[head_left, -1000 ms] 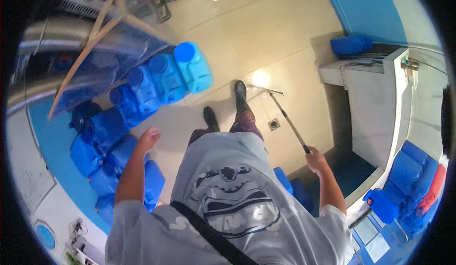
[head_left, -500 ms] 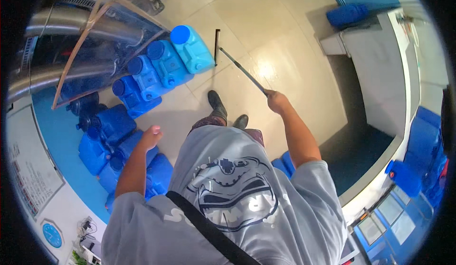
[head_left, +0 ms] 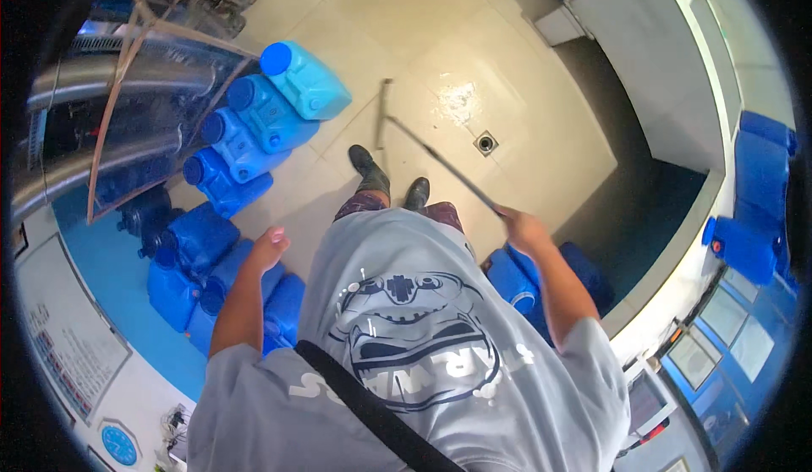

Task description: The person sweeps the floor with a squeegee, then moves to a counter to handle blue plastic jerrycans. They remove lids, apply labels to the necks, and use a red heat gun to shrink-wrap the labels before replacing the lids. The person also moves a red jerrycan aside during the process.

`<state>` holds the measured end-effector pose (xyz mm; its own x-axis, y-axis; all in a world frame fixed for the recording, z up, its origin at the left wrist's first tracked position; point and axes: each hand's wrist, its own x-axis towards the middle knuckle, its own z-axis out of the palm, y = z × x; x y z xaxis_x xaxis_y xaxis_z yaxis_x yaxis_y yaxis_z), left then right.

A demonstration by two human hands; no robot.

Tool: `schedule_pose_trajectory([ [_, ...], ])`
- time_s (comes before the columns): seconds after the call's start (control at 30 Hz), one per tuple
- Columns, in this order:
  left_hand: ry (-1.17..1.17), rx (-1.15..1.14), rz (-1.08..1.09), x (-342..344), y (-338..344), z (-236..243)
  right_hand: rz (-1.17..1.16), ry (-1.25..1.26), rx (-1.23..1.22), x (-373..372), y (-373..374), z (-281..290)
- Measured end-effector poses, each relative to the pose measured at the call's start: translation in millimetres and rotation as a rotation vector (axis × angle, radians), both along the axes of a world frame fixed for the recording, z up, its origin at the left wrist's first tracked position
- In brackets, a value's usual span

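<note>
My right hand (head_left: 521, 230) grips a long squeegee handle (head_left: 441, 158), which slants forward and left. The squeegee head (head_left: 383, 112) rests on the glossy tiled floor, just beyond my boots (head_left: 366, 167) and near a light-blue jug (head_left: 313, 87). A wet, shiny patch (head_left: 457, 101) and a square drain (head_left: 485, 143) lie right of the head. My left hand (head_left: 269, 249) hangs at my side with curled fingers and nothing visible in it, beside blue jugs (head_left: 199, 244).
A framed clear panel (head_left: 131, 129) with steel cylinders behind stands at left, along the jug row. At right are a white counter block (head_left: 651, 74) and more blue jugs (head_left: 753, 184). Other jugs (head_left: 512, 282) stand by my right hip. A whiteboard (head_left: 68, 328) hangs at left.
The squeegee swept from right of my boots forward and leftward beside the jugs, then came back slightly toward me. My right hand rose forward, then drew back. My left hand stays at my side.
</note>
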<state>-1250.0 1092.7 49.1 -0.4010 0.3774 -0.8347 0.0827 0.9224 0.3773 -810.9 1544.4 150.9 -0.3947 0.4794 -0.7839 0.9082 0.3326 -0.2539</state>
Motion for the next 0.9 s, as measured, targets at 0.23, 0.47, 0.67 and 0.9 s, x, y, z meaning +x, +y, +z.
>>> schedule_pose_trajectory([
  [0.23, 0.004, 0.09, -0.082, -19, 37, 13, 0.022, -0.144, 0.055, 35, -19, -58],
  [0.47, -0.007, 0.17, 0.034, -15, 38, -9, 0.053, -0.264, 0.032, 111, -7, 31],
  [0.67, -0.04, 0.096, -0.083, 8, 43, 20, 0.078, -0.19, -0.069, 12, -29, -51],
  [0.9, 0.054, 0.071, -0.081, -3, 53, 30, -0.016, -0.405, 0.079, 168, 5, -4],
])
